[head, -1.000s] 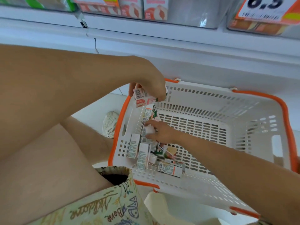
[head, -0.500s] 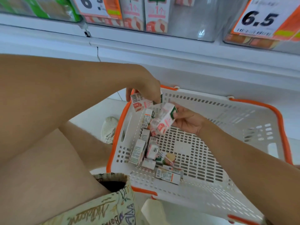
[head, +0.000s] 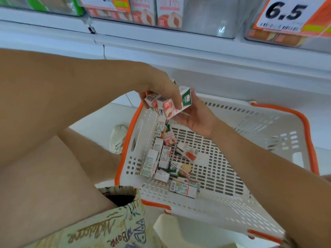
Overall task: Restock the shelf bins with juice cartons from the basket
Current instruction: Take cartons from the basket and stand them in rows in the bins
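A white basket (head: 250, 203) with an orange rim sits on the floor below the shelf. Several small juice cartons (head: 165, 156) lie in its left part. Above the basket's far left corner, my left hand (head: 161, 86) grips a cluster of white and pink cartons (head: 157, 104) from above. My right hand (head: 195, 120) is under and beside that cluster, palm up, holding a green-topped carton (head: 184, 102) against it. Clear shelf bins (head: 206, 17) with upright pink cartons (head: 170, 15) run along the top.
An orange price tag reading 6.5 (head: 286, 13) hangs on the right bin. The white shelf edge (head: 179, 49) runs across above the basket. My bare knee (head: 44, 97), patterned shorts (head: 107, 230) and a white shoe (head: 118, 138) are at the left.
My right hand lifted a carton out of the basket and brought it up against the cartons in my left hand. The view tilted up a little toward the shelf.
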